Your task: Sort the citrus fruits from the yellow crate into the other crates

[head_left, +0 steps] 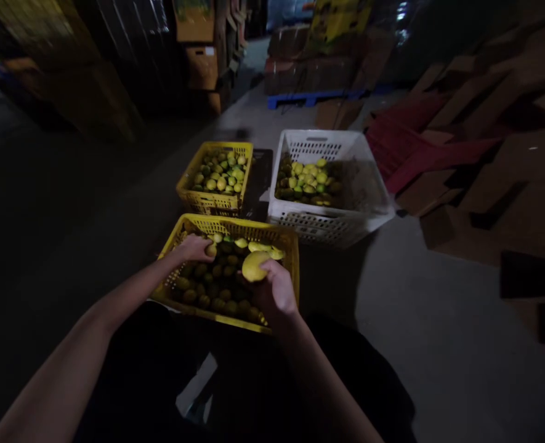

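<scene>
Two bare hands show in the head view, both over the near crate (228,319), a yellow one. The right hand (279,289) is closed on a big yellow lemon (254,266), thumb across it, held above the crate's right half. The left hand (196,248) is at the far left part, fingers bent about a smaller fruit (211,250); whether it grips that fruit or only touches it, I cannot tell.

The lemon looks smooth and round, so a loose thumb could let it roll out; it would probably drop among the fruit below, or over the right rim if the hand swings wide. Deep shadow inside the crate could hide a bruised or soft piece. Pressing hard with the left fingers might shift the pile.

Beyond stand a smaller yellow crate (212,198), with mixed green and yellow fruit, and a white crate (327,224), with more fruit inside. All three rest on a grey floor (401,344), dim and patchily lit. A red crate (406,141) lies among cardboard boxes (507,203) at right; a blue pallet (311,98) bears stacked boxes at the back.
</scene>
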Demonstrator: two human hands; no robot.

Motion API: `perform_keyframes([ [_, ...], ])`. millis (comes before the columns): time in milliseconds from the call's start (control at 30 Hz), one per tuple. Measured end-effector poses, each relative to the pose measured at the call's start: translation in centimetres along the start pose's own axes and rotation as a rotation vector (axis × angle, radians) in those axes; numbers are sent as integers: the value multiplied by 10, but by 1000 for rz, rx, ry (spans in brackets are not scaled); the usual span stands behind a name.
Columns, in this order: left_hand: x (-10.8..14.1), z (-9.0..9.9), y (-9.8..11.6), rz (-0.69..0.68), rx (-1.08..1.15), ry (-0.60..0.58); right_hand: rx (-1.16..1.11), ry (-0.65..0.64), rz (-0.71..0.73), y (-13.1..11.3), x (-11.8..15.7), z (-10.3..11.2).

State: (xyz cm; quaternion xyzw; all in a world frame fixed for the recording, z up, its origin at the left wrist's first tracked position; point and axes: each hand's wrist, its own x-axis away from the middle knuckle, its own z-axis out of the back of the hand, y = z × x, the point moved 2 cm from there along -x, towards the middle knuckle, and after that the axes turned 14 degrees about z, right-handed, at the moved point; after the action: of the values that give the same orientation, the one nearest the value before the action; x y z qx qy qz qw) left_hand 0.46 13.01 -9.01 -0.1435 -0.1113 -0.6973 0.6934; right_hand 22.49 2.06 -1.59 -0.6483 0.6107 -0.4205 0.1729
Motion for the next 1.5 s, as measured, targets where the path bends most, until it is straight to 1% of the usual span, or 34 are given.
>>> perform_keyframes([
  [33,14,25,0,-15,63,56,-9,-46,5,-3,7,-4],
  [100,48,69,0,-58,276,185,-7,-144,27,-9,19,-11],
  [133,65,86,0,-76,417,236,6,-191,41,-11,24,-14],
  [167,81,98,0,-85,574,270,21,-238,53,-12,27,-16],
  [200,96,105,1,-89,741,283,38,-285,63,-12,30,-19],
  [233,108,108,3,-89,913,275,54,-333,75,-11,31,-21],
  [267,117,107,6,-85,1087,250,71,-374,91,-9,32,-23],
  [333,127,96,14,-74,1430,163,116,-430,133,-4,33,-24],
  [433,129,71,28,-44,1898,-23,188,-475,193,2,33,-23],
  [500,127,58,36,-21,2118,-141,229,-474,238,2,32,-21],
  [533,126,54,38,-19,2183,-184,251,-463,271,1,31,-20],
  [633,126,54,41,-68,2250,-232,331,-399,409,-5,26,-17],
  [767,125,64,45,-132,2290,-270,432,-342,589,-12,19,-18],
  [833,122,69,48,-127,2295,-276,421,-327,628,-12,15,-20],
  [933,118,73,51,-81,2319,-254,313,-290,591,-10,12,-24],
  [1033,116,75,52,-54,2394,-257,219,-250,575,-10,9,-28],
  [1133,116,76,53,-52,2461,-326,110,-243,557,-12,8,-31],
  [1233,119,76,55,-71,2497,-400,25,-284,528,-13,7,-32],
  [1400,122,76,56,-74,2517,-465,70,-347,516,-9,4,-32],
  [1500,122,74,54,-90,2543,-443,134,-365,542,-6,4,-35],
])
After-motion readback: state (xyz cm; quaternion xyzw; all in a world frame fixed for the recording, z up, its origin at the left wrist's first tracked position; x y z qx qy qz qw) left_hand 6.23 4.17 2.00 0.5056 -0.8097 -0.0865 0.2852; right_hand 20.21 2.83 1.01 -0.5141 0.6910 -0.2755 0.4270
